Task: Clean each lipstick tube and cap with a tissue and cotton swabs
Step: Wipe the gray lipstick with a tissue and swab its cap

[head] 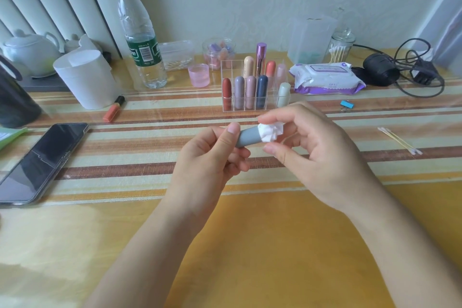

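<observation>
Tissue [271, 132] wadded in the right grip [307, 152], pinched by thumb and fingers, wraps and hides one end of the grey lipstick tube [248, 136]. The left grip [207, 157] curls round its other end, thumb on top. Cotton swabs [400, 144] lie well right of the right grip.

You hold tube [247, 136]: matt grey plastic, smooth. On its end, tissue [271, 132]: white paper, crumpled. Your desk [250, 245]: glossy clear sheet over coarse woven striped cloth. Behind, organiser [227, 105]: clear glossy plastic. In it, purple tube [260, 57]: shiny, metallic look. Your phone [42, 160]: glossy black screen.
</observation>
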